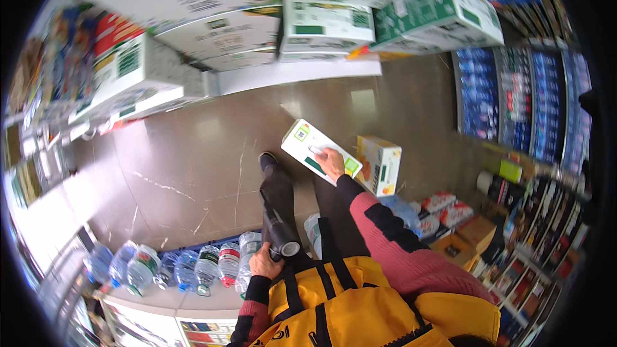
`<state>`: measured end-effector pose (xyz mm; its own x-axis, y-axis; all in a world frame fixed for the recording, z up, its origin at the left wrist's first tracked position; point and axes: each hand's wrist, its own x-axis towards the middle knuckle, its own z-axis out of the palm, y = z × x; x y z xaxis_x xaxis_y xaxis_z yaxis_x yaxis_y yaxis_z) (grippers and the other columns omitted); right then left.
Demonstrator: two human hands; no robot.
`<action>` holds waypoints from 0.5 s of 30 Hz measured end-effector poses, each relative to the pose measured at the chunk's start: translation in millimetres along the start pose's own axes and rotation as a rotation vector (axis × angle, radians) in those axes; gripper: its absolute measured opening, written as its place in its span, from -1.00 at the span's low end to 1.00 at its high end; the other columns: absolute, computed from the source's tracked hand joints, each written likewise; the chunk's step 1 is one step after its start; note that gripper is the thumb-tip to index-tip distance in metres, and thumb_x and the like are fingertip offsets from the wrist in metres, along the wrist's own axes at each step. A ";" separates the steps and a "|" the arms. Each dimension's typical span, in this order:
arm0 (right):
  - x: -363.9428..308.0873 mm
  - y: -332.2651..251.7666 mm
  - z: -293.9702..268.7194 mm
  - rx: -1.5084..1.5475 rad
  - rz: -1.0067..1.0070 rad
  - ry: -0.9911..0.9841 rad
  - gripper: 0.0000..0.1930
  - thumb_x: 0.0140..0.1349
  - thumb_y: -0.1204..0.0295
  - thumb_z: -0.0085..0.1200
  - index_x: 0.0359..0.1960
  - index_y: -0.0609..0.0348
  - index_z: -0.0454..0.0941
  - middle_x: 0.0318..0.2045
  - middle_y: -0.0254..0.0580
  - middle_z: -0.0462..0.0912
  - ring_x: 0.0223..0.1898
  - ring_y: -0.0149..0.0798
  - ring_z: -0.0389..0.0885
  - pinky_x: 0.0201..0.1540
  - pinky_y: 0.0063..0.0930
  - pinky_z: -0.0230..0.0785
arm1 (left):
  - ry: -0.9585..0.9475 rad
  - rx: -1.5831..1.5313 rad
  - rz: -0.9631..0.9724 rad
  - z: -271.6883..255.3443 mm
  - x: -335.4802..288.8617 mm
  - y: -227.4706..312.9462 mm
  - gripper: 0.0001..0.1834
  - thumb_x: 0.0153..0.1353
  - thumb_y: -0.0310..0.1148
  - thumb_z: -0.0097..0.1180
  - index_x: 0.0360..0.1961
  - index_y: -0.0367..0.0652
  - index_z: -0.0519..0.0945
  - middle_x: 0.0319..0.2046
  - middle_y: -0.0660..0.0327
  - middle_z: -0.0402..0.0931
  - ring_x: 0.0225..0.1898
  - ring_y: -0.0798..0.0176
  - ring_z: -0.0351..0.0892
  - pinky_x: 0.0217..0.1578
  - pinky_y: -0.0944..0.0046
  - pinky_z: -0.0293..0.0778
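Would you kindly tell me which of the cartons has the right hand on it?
The long white-and-green carton: the right hand is at its handle. The orange-and-white carton to its right and the stacked cartons ahead have no hand on them.

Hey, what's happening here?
A person in a shop aisle has their right hand at the handle on a white carton, with a yellow-and-white carton just beyond it. Their left hand is at a dark cylindrical object, though its grip is unclear. Bottles stand in a row to the left, and stacked boxes line the far side.
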<state>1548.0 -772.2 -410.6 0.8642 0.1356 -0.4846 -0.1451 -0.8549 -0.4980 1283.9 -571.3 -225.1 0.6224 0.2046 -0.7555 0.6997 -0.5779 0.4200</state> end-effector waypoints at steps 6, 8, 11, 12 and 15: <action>-76.9 133.4 21.8 0.053 0.465 0.038 -0.64 0.02 0.10 0.13 -0.48 0.20 0.52 -0.41 0.01 0.64 -0.26 0.10 0.60 -0.16 -0.11 0.42 | -0.025 0.208 0.085 0.7 12.1 6.3 -0.51 -0.25 -0.33 0.29 -0.19 -0.17 0.51 -0.46 -0.13 0.59 -0.34 -0.19 0.60 -0.27 -0.02 0.51; -87.9 180.3 24.7 0.075 0.575 0.040 -0.65 0.03 0.10 0.12 -0.46 0.19 0.53 -0.39 0.02 0.64 -0.23 0.12 0.59 -0.12 -0.07 0.41 | -0.076 0.258 0.128 3.4 15.0 13.7 -0.54 -0.22 -0.33 0.28 -0.19 -0.15 0.50 -0.46 -0.11 0.59 -0.33 -0.21 0.59 -0.27 -0.04 0.50; -103.5 246.8 26.4 0.228 0.628 0.056 -0.64 0.01 0.11 0.10 -0.47 0.21 0.53 -0.40 0.04 0.64 -0.24 0.10 0.59 -0.14 -0.09 0.41 | -0.177 0.336 0.160 9.4 16.9 29.8 -0.57 -0.19 -0.33 0.27 -0.21 -0.12 0.49 -0.44 -0.10 0.59 -0.33 -0.22 0.58 -0.29 -0.06 0.49; -106.9 266.6 28.2 0.273 0.694 0.040 -0.64 0.01 0.10 0.10 -0.48 0.22 0.52 -0.41 0.05 0.63 -0.24 0.10 0.59 -0.15 -0.09 0.41 | -0.199 0.358 0.166 12.8 18.9 36.4 -0.58 -0.18 -0.33 0.26 -0.21 -0.12 0.49 -0.43 -0.10 0.59 -0.32 -0.22 0.58 -0.29 -0.07 0.49; -128.3 313.9 44.1 0.380 0.808 0.062 -0.64 -0.01 0.11 0.10 -0.51 0.21 0.49 -0.43 0.06 0.62 -0.27 0.11 0.58 -0.19 -0.08 0.39 | -0.266 0.431 0.194 20.7 24.5 54.7 -0.61 -0.16 -0.36 0.24 -0.22 -0.10 0.49 -0.41 -0.11 0.57 -0.30 -0.23 0.56 -0.31 -0.08 0.47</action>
<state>1370.4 -1035.8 -536.5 0.4517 -0.4727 -0.7566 -0.8612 -0.4526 -0.2314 1330.2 -614.3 -231.1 0.5767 -0.1131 -0.8091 0.3383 -0.8684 0.3625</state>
